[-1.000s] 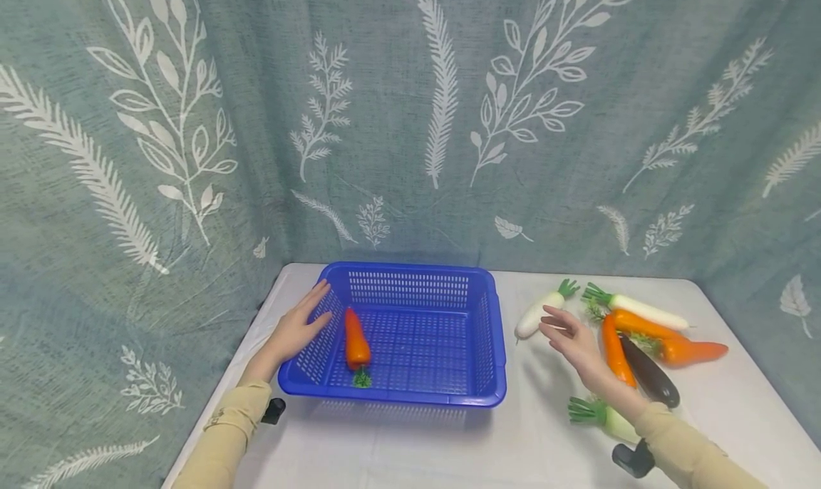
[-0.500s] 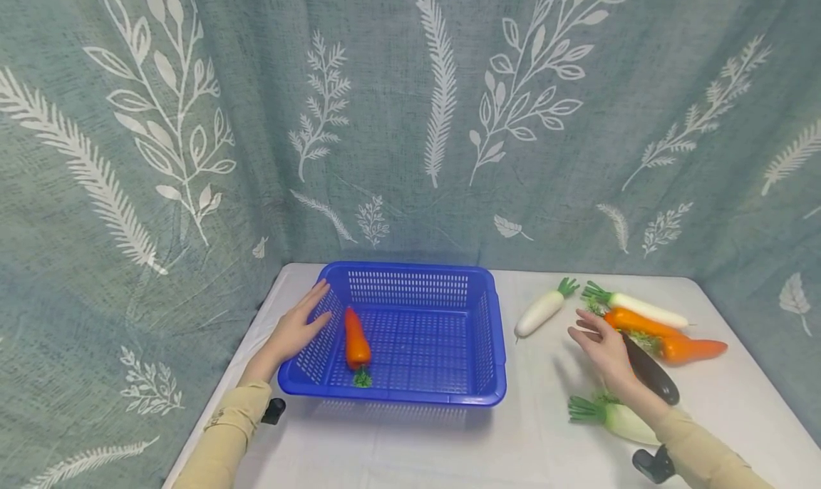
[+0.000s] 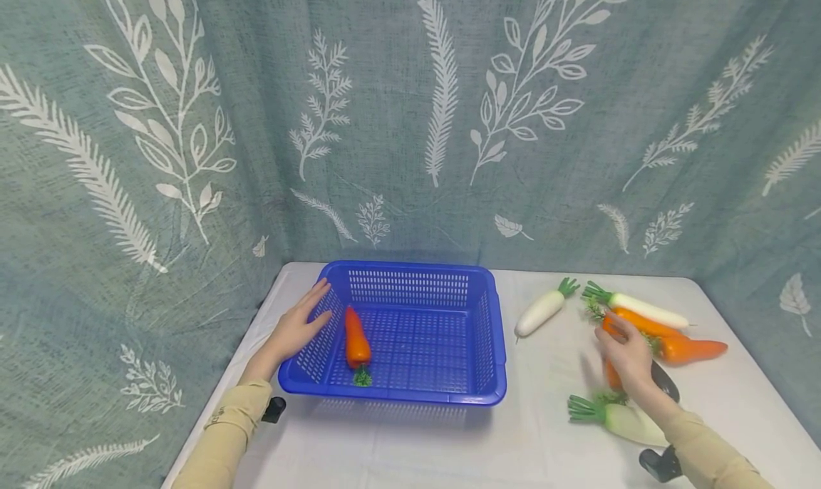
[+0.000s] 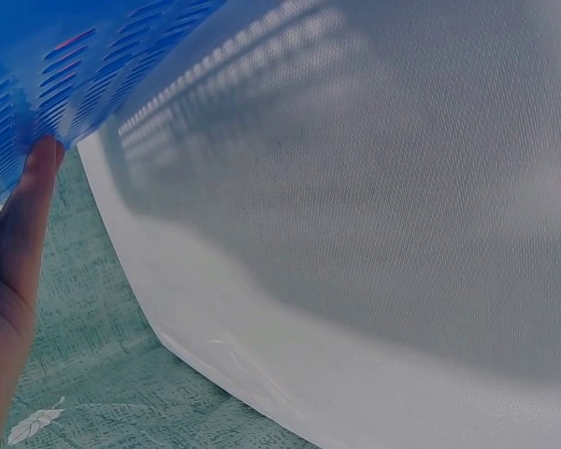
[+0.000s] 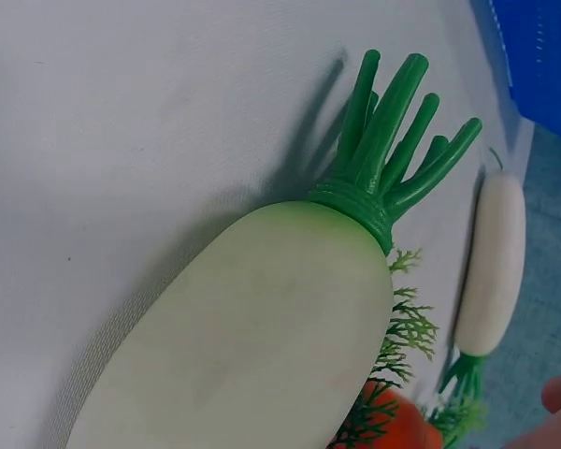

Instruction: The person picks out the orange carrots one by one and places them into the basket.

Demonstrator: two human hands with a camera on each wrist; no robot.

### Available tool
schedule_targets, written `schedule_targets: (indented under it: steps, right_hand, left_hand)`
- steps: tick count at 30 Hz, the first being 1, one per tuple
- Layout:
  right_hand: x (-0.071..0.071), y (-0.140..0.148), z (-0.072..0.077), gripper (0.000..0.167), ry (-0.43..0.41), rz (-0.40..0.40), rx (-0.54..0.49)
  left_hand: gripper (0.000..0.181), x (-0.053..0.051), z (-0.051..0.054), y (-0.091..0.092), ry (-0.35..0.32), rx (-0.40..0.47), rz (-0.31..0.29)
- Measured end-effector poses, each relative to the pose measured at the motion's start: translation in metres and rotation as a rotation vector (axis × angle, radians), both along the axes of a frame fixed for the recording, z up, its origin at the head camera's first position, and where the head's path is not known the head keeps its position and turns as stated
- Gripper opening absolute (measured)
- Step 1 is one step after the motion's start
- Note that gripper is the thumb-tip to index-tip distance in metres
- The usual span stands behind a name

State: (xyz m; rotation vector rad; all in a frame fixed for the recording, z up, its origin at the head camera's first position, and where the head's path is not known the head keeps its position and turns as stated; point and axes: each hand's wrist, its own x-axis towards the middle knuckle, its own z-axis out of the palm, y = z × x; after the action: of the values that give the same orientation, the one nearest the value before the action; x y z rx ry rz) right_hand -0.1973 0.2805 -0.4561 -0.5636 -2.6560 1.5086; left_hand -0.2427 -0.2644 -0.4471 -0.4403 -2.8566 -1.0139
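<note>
Carrot (image 3: 613, 376) lies beside the eggplant (image 3: 665, 383), partly hidden by the right hand (image 3: 628, 357); whether that grips it, I cannot tell. The left hand (image 3: 296, 330) rests straight-fingered against the basket (image 3: 410, 397). Picking seems underway, probably needing a secure pinch next.

L hand (image 3: 295, 332) straight, R hand (image 3: 630, 355) sl. bent.

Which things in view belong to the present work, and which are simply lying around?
Likely in the work: blue basket, left hand at its side; carrot inside; loose carrot partly hidden by right hand; probably radishes and eggplant.

Just around: white tabletop; leaf-patterned curtain.
</note>
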Motion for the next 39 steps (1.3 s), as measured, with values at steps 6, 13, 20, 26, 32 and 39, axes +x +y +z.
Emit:
schedule_targets:
  steps: [6, 13, 20, 26, 32, 39]
  right_hand:
    - [0.001, 0.003, -0.002, 0.057, -0.009, -0.014, 0.018]
    - [0.001, 0.006, -0.009, 0.057, -0.025, 0.015, 0.083]
    - [0.001, 0.006, -0.017, 0.057, -0.055, 0.026, 0.117]
    - [-0.001, 0.003, -0.023, 0.057, -0.106, 0.016, 0.139]
    - [-0.003, 0.0, -0.028, 0.054, -0.12, 0.017, 0.157]
    - [-0.003, -0.001, -0.031, 0.053, -0.105, 0.007, 0.181]
  left_hand:
    - [0.056, 0.0, 0.001, -0.001, -0.016, 0.001, 0.007]
    - [0.056, -0.001, 0.0, -0.001, -0.007, -0.007, 0.008]
    - [0.055, 0.0, 0.0, 0.0, -0.006, -0.011, 0.002]
    - [0.055, 0.0, 0.0, 0.001, -0.018, -0.012, 0.004]
    - [0.056, -0.001, -0.001, 0.002, -0.03, -0.006, 0.004]
    - [0.056, -0.001, 0.0, 0.002, -0.036, 0.004, 0.005]
